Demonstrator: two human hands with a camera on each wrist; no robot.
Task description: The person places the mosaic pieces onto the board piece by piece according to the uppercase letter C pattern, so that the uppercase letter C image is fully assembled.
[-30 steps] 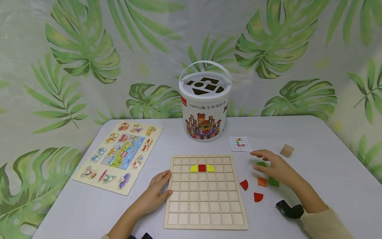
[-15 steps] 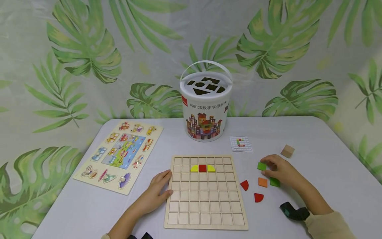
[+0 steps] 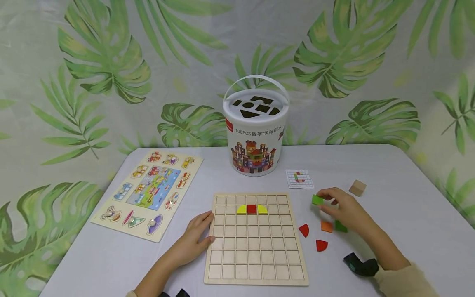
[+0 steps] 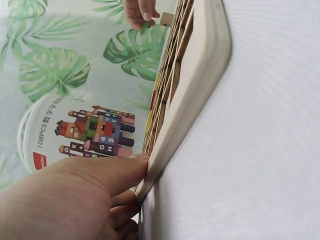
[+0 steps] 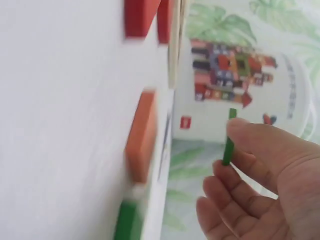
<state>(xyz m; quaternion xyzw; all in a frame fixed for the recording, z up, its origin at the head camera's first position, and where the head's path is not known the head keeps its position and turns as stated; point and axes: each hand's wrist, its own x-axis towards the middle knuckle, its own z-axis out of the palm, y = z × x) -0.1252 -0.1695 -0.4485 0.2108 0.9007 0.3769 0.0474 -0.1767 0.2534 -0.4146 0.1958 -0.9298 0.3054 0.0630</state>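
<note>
My right hand [image 3: 343, 208] pinches a green square tile [image 3: 317, 200] between thumb and fingers. In the right wrist view the green tile stands edge-on, raised off the tabletop. My left hand [image 3: 193, 239] touches the left edge of the wooden grid board [image 3: 254, 249], its thumb and fingertips against the rim; the left wrist view shows the thumb [image 4: 125, 172] at that rim. On the board, a red square [image 3: 251, 209] sits between two yellow quarter-round pieces [image 3: 241, 209]. Below my right hand lie an orange square [image 3: 326, 226] and a second green piece [image 3: 340, 226], partly hidden.
Two red quarter-round pieces [image 3: 304, 230] lie right of the board. A small pattern card [image 3: 299, 179] and a plain wooden block [image 3: 358, 187] are farther back. Behind the board stands a white bucket [image 3: 256, 140] with a handle. A vehicle puzzle [image 3: 148, 194] lies at left.
My right hand came down to the green square tile, took hold of it, then lifted it and moved it slightly left and back. My left hand has stayed at the board's edge.
</note>
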